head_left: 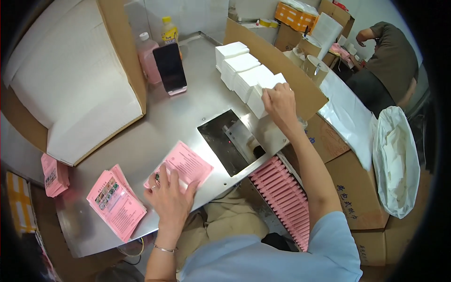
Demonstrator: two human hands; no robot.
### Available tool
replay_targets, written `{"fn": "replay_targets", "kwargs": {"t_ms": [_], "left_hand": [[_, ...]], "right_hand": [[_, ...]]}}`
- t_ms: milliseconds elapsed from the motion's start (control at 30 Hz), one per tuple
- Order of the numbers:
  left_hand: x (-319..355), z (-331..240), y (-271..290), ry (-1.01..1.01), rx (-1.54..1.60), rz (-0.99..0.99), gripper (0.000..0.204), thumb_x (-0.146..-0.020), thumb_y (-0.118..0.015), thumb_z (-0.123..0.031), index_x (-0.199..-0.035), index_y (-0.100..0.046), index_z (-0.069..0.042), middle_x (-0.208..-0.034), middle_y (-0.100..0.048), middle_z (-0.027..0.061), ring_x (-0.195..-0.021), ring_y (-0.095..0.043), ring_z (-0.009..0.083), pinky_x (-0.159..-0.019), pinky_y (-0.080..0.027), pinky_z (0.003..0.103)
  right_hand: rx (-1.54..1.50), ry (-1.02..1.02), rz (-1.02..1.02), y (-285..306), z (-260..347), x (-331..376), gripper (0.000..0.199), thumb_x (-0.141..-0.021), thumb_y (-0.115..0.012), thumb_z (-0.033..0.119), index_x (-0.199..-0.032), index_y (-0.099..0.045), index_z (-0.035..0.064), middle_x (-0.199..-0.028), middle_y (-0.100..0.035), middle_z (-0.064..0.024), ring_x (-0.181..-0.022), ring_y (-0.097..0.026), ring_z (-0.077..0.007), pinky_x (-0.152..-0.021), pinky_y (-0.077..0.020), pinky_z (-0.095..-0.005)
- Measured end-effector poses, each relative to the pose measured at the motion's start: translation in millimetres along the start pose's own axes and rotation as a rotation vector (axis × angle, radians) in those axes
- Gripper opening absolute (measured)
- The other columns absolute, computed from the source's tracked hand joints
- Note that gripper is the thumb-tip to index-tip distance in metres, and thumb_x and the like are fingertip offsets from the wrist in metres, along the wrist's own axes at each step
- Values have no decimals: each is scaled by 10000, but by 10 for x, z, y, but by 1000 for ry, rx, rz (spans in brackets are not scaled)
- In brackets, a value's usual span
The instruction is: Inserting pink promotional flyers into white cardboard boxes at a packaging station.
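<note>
My left hand lies with its fingers spread on a pink printed paper sleeve near the table's front edge. Something white shows under the fingers, mostly hidden. At the right back, my right hand has curled its fingers over the nearest of several white stacks of folded paper napkins, pinching a napkin at its top. To the left of my left hand, a fanned pile of pink printed sleeves rests on the metal table. A smaller pink bundle sits at the far left edge.
A dark rectangular opening is set into the tabletop between my hands. Behind stand a phone and two bottles. A big carton borders the left. Pink packs fill a container below right. Another person bends at the far right.
</note>
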State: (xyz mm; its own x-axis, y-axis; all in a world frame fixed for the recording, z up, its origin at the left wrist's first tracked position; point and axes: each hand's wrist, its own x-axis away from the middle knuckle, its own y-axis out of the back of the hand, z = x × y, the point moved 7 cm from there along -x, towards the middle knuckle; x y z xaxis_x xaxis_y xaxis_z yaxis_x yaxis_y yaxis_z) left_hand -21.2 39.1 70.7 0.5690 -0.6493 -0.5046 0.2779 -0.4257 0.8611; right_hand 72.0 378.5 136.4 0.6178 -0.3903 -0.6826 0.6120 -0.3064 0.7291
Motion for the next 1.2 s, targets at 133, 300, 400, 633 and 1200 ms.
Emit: {"fn": "replay_targets", "kwargs": {"t_ms": [133,300,400,633,1200], "left_hand": [[-69,-11,-57,2,42,190,640,-762,-749,-562,-1124,-629,-48,-1177,-577,162,-959,-544,356,-754,-432,485],[-85,-25,-132,-75,168,18,611,-780,-758,-507,-1151,-611,-44,-1086,-563,164,-852,-544,326,-624,-454,419],[-87,-21,-115,-81,194,-5,567,-797,-761,-451,-1153,-599,-40,-1094,-561,182,-848,-542,327,-637,-454,422],[-103,-30,-86,-33,274,35,452,-809,-771,-344,-1078,-607,-19,-1098,-565,208,-943,-530,361,-775,-458,459],[-46,-140,-131,-244,358,24,362,-835,-718,-324,-1074,-650,-61,-1073,-584,162,-863,-544,304,-674,-427,433]], "right_hand": [[-17,37,-58,56,-74,40,186,-860,-665,200,-802,-722,34,-793,-596,-136,-850,-569,-311,-701,-461,-459],[-52,27,-63,45,10,75,168,-859,-673,189,-857,-737,33,-823,-602,-135,-855,-567,-312,-732,-464,-457],[-41,-13,26,25,-50,13,178,-853,-686,196,-895,-739,31,-849,-603,-138,-872,-565,-314,-755,-464,-455],[-62,-20,-7,58,-62,78,212,-855,-683,210,-953,-754,36,-877,-610,-151,-894,-564,-318,-776,-464,-452],[-341,86,246,139,878,-392,177,-769,-630,114,-904,-723,47,-933,-629,-180,-887,-627,-345,-791,-492,-461]]}}
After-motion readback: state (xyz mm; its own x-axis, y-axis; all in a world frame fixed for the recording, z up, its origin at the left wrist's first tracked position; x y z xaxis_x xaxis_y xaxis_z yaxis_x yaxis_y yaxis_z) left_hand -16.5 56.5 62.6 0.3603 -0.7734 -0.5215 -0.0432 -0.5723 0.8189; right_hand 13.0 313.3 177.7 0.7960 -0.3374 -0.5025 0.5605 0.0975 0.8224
